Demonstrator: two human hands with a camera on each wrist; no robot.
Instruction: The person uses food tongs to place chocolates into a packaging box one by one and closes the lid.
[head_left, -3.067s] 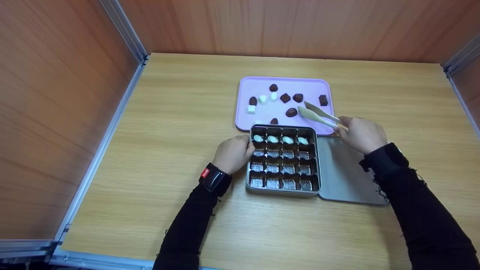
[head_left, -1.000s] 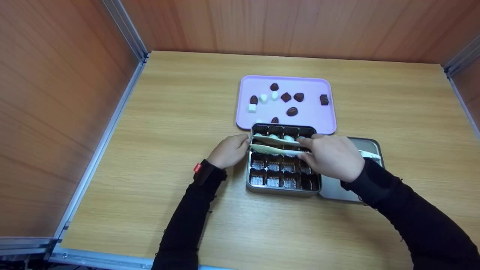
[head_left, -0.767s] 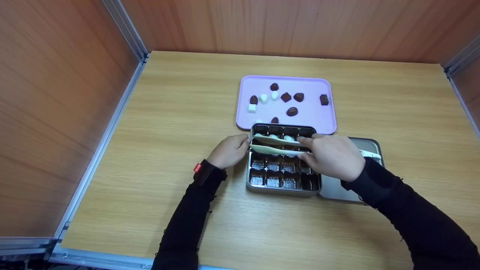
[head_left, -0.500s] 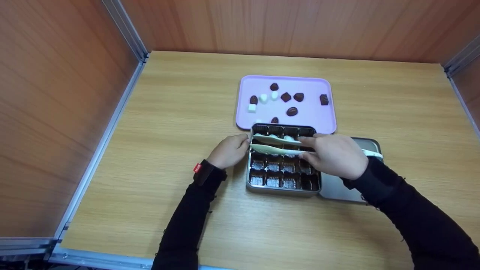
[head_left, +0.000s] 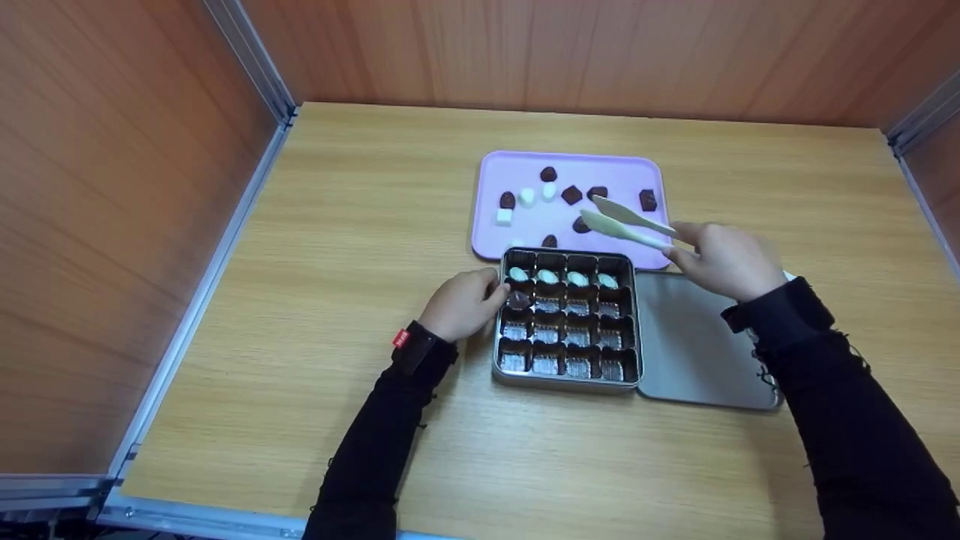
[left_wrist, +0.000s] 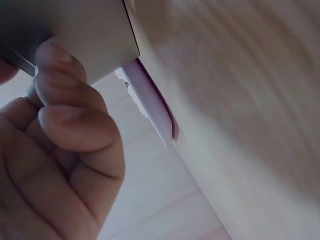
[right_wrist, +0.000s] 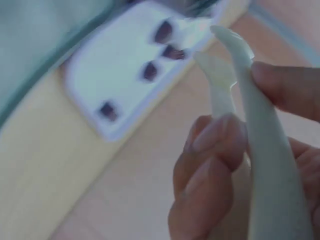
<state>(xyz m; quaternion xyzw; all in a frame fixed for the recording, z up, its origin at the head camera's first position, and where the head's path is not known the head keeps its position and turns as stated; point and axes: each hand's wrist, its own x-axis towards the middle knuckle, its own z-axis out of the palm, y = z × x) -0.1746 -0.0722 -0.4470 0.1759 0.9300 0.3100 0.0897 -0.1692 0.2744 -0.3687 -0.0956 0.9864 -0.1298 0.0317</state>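
My left hand (head_left: 459, 306) grips the left wall of a metal tin (head_left: 566, 385), thumb at the rim; in the left wrist view its curled fingers (left_wrist: 75, 127) touch the wall. Inside, the tin's dark divided insert holds a row of pale oval chocolates (head_left: 547, 277) at the back. One dark chocolate (head_left: 518, 301) sits in the second row's leftmost compartment. My right hand (head_left: 726, 259) holds pale tongs (head_left: 622, 231), tips apart, over the lilac tray (head_left: 637, 171). The tips partly cover two dark chocolates there. In the right wrist view, nothing shows between the tong tips.
Several dark and white chocolates, including a white cube (head_left: 504, 217), lie scattered on the tray, directly behind the tin. A grey metal lid (head_left: 697, 352) lies flat at the tin's right, under my right forearm. Wooden panels (head_left: 570, 52) enclose the table at the back and sides.
My right hand has moved the tongs from the tin's second row up and right to over the tray. A dark chocolate now shows in that row's left compartment, bare 3.1 s ago.
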